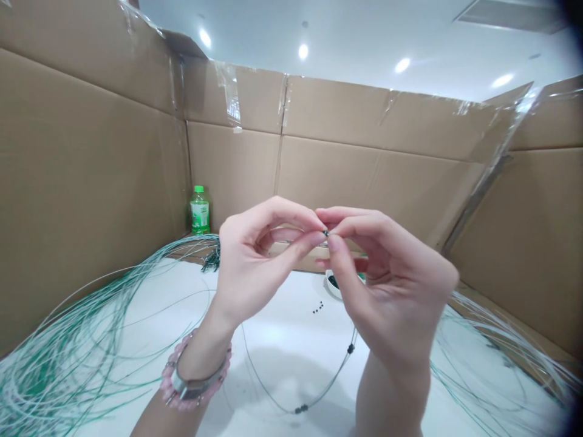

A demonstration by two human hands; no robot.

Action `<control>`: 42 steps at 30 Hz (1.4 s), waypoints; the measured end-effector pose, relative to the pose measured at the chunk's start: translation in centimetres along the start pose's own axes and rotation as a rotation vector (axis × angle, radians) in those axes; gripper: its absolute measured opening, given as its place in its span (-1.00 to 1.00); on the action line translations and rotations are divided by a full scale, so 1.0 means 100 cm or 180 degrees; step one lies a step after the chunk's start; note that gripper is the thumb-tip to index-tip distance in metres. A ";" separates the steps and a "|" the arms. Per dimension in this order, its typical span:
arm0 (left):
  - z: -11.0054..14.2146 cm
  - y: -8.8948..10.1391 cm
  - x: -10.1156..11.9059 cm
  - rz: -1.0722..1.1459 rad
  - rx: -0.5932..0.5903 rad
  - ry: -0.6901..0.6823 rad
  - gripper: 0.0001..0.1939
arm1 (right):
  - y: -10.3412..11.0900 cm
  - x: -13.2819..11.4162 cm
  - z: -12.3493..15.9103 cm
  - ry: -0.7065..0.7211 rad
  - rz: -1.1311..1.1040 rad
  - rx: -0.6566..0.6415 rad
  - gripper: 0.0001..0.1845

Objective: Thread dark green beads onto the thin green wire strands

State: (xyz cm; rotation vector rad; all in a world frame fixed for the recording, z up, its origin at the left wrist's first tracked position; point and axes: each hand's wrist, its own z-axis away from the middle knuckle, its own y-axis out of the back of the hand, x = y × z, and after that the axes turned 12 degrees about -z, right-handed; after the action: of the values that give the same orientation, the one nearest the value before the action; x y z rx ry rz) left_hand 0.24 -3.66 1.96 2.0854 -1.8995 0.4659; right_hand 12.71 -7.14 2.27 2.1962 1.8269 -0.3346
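Both of my hands are raised above the table, fingertips almost touching. A tiny dark bead shows between them. My left hand pinches thumb and forefinger at the bead's left side, where the thread end is mostly hidden. From the other side, my right hand pinches the bead between thumb and fingers. Below hangs a thin greyish thread in a loop between the hands. It carries a dark bead cluster at the bottom and another dark cluster on the right.
Several loose black beads lie on the white table. Behind my right hand stands a white bowl with dark contents. Green and white strands spread at left, more strands at right. A green bottle stands by the cardboard wall.
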 end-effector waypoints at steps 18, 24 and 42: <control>-0.003 0.015 0.015 -0.0667 -0.0305 -0.0365 -0.78 | 0.006 -0.006 -0.003 -0.0026 0.0245 -0.0027 -0.86; 0.001 0.007 0.015 -0.0040 0.0019 0.0250 -0.93 | 0.005 -0.007 -0.005 0.0121 0.0024 0.0136 -0.82; -0.002 0.002 0.003 -0.0149 0.0153 -0.0555 -0.90 | 0.003 -0.001 -0.002 0.0349 -0.0338 0.0156 -0.72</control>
State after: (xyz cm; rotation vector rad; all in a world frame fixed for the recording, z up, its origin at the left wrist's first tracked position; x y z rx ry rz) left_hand 0.02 -3.83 2.26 2.2627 -1.9458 0.3319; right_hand 13.04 -7.17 2.52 2.1947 2.0189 -0.2883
